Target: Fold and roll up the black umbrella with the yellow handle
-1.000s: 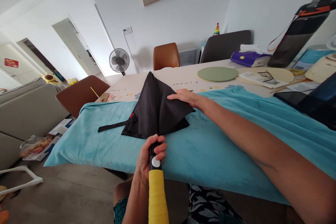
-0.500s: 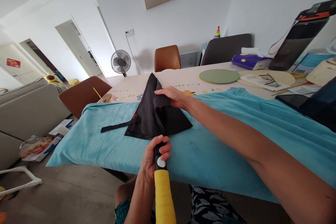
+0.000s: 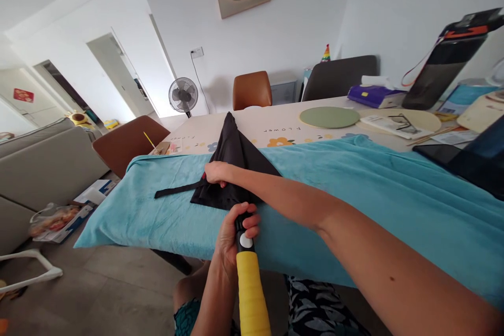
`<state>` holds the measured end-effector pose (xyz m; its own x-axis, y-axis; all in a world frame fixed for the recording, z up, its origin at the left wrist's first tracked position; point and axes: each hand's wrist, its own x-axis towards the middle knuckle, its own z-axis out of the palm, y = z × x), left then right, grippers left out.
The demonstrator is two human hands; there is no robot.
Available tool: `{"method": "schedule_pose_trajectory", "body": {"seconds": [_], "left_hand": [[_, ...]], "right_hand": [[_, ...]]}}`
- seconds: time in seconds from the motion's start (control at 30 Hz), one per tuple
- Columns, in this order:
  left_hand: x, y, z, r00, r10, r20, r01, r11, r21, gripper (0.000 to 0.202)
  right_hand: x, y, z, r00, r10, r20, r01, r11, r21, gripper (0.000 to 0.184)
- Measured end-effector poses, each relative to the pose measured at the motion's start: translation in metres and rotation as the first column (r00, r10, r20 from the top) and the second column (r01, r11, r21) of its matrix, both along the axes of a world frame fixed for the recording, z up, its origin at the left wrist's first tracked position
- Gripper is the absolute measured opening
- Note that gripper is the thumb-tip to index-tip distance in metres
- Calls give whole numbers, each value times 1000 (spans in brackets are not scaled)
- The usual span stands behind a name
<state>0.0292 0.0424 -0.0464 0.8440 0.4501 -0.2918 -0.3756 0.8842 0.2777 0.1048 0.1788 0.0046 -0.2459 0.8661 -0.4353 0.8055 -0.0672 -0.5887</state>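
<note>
A black umbrella (image 3: 260,161) with a yellow grip (image 3: 252,291) and a white button lies partly folded, its canopy over the blue blanket and its tip pointing away from me. My left hand (image 3: 238,231) is wrapped round the black shaft just above the button. At the left side of the canopy, my right hand (image 3: 216,173) has its fingers curled on the fabric by the root of the strap; what exactly the fingertips pinch is hidden. The loose black strap (image 3: 177,190) stretches leftward over the blanket.
The blue blanket (image 3: 315,241) covers the table's near side. At the right are a green round mat (image 3: 329,117), glasses (image 3: 403,123), a purple tissue pack (image 3: 374,95), a dark bottle (image 3: 429,73) and a dark tablet (image 3: 468,160). Brown chairs and a fan (image 3: 183,95) stand beyond.
My right hand has moved left and nearer me, from the right fold of the canopy to its left side by the strap. The right panel now lies flatter. My left hand keeps its hold.
</note>
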Motion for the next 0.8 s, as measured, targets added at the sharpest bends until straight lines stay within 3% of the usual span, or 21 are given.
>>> {"method": "schedule_pose_trajectory", "body": {"seconds": [0.1, 0.2, 0.27, 0.33, 0.43, 0.47, 0.6, 0.8], "left_hand": [[0, 0, 1, 999, 40, 19, -40, 999, -9, 10], [-1, 0, 1, 999, 5, 33, -4, 1000, -20, 12], [-2, 0, 0, 999, -31, 43, 32, 999, -29, 13], [-3, 0, 1, 998, -46, 50, 48, 998, -39, 14], [-3, -2, 4, 998, -34, 48, 36, 998, -51, 14], [-3, -2, 5, 999, -28, 47, 30, 998, -57, 14], [-4, -3, 6, 998, -28, 63, 33, 997, -76, 13], [-5, -4, 4, 997, -24, 77, 29, 998, -64, 11]], "right_hand": [[-10, -9, -4, 989, -120, 82, 110, 987, 116, 7], [-6, -24, 1, 983, -80, -164, 121, 959, 258, 11], [9, -33, 11, 925, -29, -379, 187, 903, 386, 12], [35, -41, 21, 892, -58, -449, 289, 836, 467, 8], [89, -54, 26, 877, -275, -394, 463, 702, 542, 5], [108, -59, 25, 861, -374, -343, 507, 674, 538, 6], [166, -86, 6, 778, -585, -229, 626, 697, 350, 14], [176, -104, -10, 703, -656, -276, 679, 734, -16, 24]]}}
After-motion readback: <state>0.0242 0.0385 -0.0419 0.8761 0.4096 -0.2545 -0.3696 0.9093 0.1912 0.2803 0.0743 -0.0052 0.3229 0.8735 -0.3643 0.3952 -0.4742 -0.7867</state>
